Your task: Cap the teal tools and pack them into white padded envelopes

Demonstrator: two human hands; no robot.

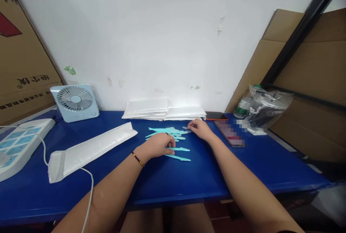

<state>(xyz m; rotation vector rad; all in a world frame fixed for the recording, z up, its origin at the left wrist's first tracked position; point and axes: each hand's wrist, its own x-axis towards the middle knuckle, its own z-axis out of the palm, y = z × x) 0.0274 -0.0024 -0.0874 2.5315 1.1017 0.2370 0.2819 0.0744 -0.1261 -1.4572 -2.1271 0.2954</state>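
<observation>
Several slim turquoise eyebrow razors (pixel 177 131) lie in a loose, fanned pile on the blue table. My left hand (pixel 158 144) rests low over the pile's left side, its fingers curled and thumb tip against the handle of a near razor (pixel 181 149). Another razor (pixel 181 158) lies closest to the table's front edge, partly under that hand. At the pile's far right end, my right hand (pixel 200 129) has thumb and fingers pinched at a small clear plastic piece (pixel 185 128). Its fingertips partly hide that piece.
White padded envelopes (pixel 147 107) are stacked against the wall; a long white one (pixel 92 150) lies at left. A blue fan (pixel 75 101), a power strip (pixel 24 146) and its cable stand left. Phones (pixel 229 134) and a bagged bottle (pixel 243 107) are right.
</observation>
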